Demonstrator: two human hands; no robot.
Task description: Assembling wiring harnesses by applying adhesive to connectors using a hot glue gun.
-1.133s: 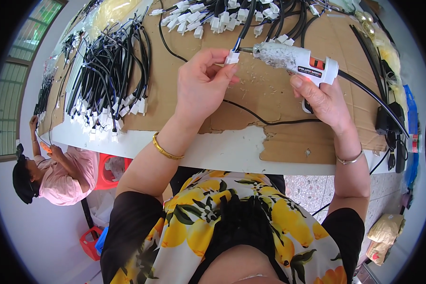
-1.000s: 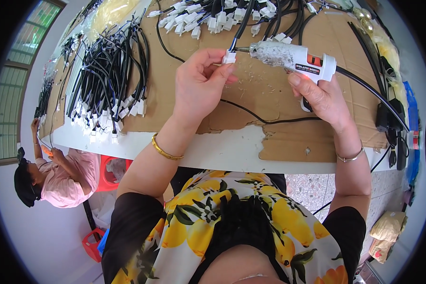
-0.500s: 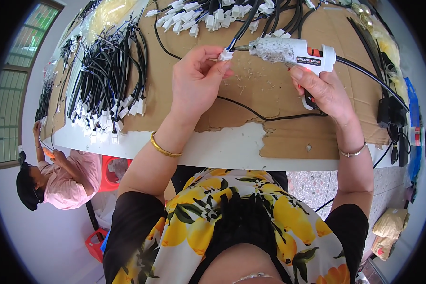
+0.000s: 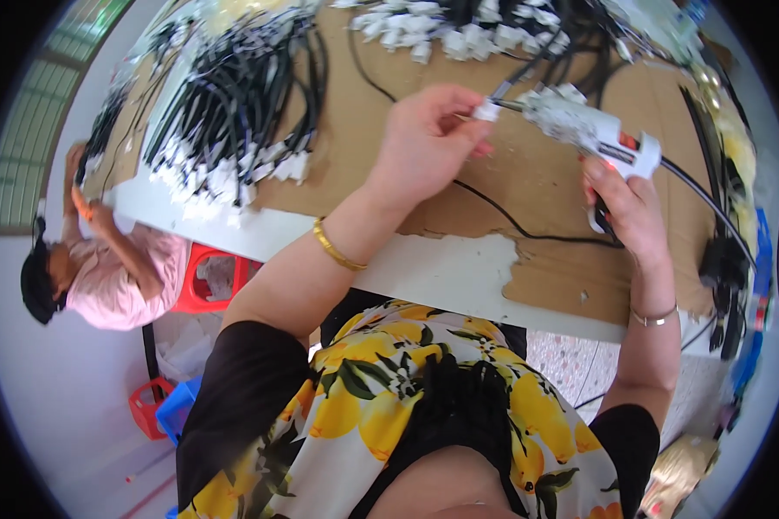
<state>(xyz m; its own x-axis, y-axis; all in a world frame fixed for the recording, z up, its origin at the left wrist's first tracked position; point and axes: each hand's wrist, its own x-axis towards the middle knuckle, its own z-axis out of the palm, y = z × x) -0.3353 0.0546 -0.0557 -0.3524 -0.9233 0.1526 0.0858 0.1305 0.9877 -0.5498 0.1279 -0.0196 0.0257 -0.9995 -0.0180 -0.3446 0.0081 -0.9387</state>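
Head view: the left hand [image 4: 434,143] pinches a small white plastic connector [image 4: 486,111] with dark wires [image 4: 514,78] above brown cardboard [image 4: 550,190]; the right hand [image 4: 625,203] grips a white pistol-shaped glue gun [image 4: 576,123], its nozzle [image 4: 509,105] just beside the wires. Steady hands should keep glue neat.

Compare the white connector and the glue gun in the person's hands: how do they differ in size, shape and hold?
Size: the white connector is small; the glue gun is far bigger.
Shape: the white connector is a compact block, while the glue gun has a long body with a narrow tip.
Hold: the left hand pinches the white connector; the right hand grips the glue gun.
Shared: both are mainly white and held above the cardboard.
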